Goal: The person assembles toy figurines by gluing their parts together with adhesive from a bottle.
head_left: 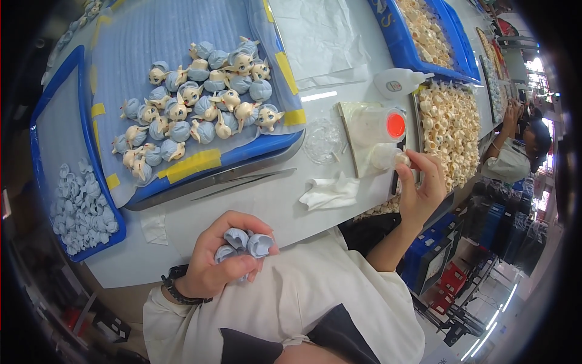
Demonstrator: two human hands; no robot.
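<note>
My left hand (pixel 209 256) is closed around several grey-blue hollow doll hair pieces (pixel 260 245), their open sides partly showing. At the right, my right hand (pixel 424 189) pinches a small cream doll head piece (pixel 401 159) between thumb and fingertips. That piece is right beside a small clear cup (pixel 383 156); whether they touch I cannot tell. Behind the cup stands a translucent jar (pixel 368 124) with a round orange-red end. Finished-looking doll heads (pixel 176 109) with grey-blue hair and pointed ears lie on the cloth-lined blue tray (pixel 209 164).
A blue tray of loose hair pieces (pixel 82 209) is at far left. Tweezers (pixel 245 180), a crumpled tissue (pixel 330 192) and a clear plastic bundle (pixel 324 142) lie mid-table. Cream pieces (pixel 448 124) fill a tray at right, near a white squeeze bottle (pixel 397 83). Another person (pixel 515 155) sits beyond.
</note>
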